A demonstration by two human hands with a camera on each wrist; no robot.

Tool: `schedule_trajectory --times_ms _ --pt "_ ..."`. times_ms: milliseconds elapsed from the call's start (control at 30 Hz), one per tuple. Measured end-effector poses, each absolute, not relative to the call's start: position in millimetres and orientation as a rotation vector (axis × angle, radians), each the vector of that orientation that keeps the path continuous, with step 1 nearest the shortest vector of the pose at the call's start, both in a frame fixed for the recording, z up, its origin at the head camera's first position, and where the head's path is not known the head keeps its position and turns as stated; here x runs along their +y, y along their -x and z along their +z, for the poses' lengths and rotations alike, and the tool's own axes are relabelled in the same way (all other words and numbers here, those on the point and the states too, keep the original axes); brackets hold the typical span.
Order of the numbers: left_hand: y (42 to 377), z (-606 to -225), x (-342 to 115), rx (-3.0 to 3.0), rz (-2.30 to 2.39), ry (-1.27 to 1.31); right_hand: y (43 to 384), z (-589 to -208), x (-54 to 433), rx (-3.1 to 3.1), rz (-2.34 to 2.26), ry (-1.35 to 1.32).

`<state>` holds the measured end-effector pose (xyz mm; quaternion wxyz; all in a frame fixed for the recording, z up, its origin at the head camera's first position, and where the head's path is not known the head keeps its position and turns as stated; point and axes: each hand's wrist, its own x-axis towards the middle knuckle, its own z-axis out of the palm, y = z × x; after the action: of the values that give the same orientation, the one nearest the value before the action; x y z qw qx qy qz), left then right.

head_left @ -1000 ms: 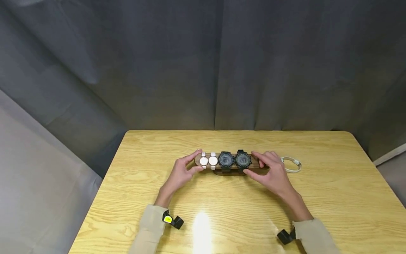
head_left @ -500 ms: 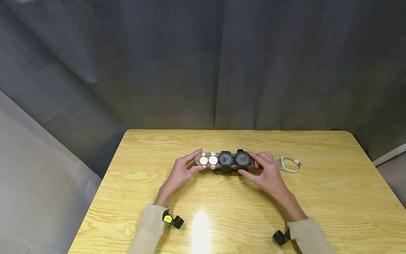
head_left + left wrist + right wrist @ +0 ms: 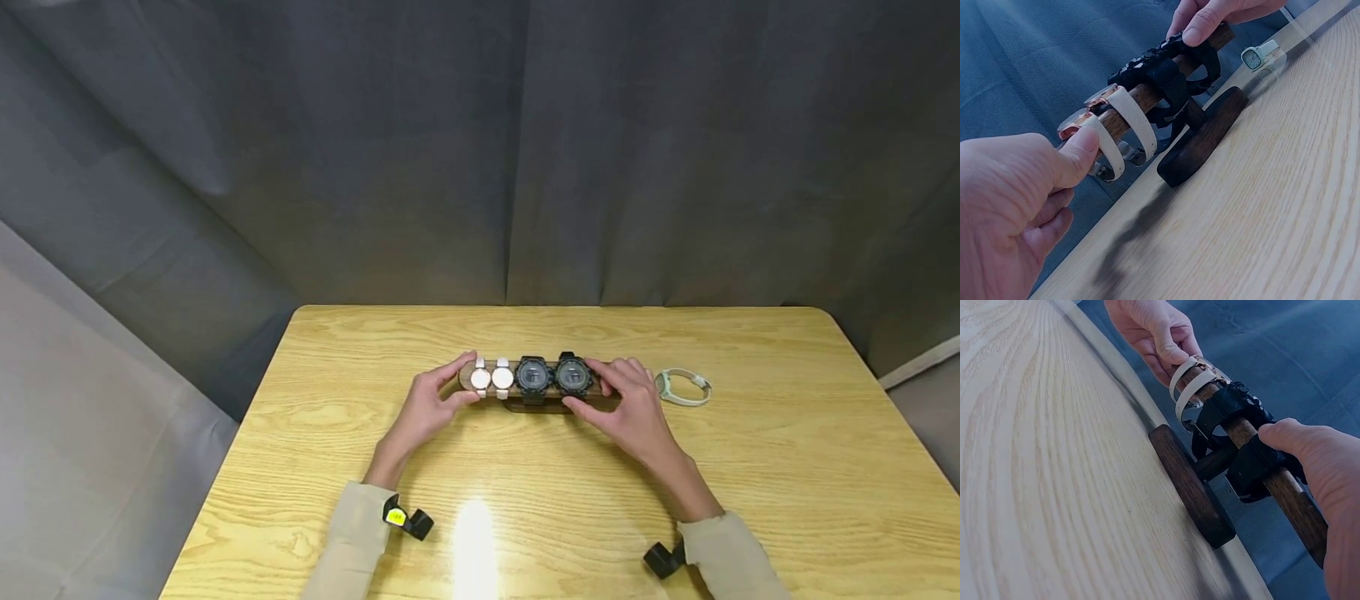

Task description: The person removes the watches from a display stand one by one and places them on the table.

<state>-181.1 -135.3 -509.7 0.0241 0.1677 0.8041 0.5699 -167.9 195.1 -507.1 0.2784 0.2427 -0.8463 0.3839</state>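
Note:
A dark wooden watch stand (image 3: pixel 1207 137) holds a row of watches on its crossbar. At the left end are two white-strapped watches, an outer one (image 3: pixel 481 380) and an inner one (image 3: pixel 502 379). Two chunky black watches sit to their right, a middle one (image 3: pixel 533 377) and a rightmost one (image 3: pixel 573 377). My left hand (image 3: pixel 422 408) pinches the outer white watch on the bar, its thumb on the strap. With thumb and index finger, my right hand (image 3: pixel 642 418) grips the rightmost black watch front and back. The fingertips behind the bar are partly hidden.
A pale watch with a mint-green case (image 3: pixel 663 386) lies on the wooden table (image 3: pixel 787 433), just right of my right hand. Dark curtains (image 3: pixel 405 167) hang behind the table's far edge.
My right hand has shifted a little left along the bar, its fingers now on the rightmost black watch. The pale watch's case has come into view. My left hand keeps its place.

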Motion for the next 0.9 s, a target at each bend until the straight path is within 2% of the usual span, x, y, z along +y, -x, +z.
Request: schedule_trajectory --times_ms 900 --pt "180 -507 -137 2.499 1.751 -0.487 164 -495 197 -2.389 1.025 -0.637"
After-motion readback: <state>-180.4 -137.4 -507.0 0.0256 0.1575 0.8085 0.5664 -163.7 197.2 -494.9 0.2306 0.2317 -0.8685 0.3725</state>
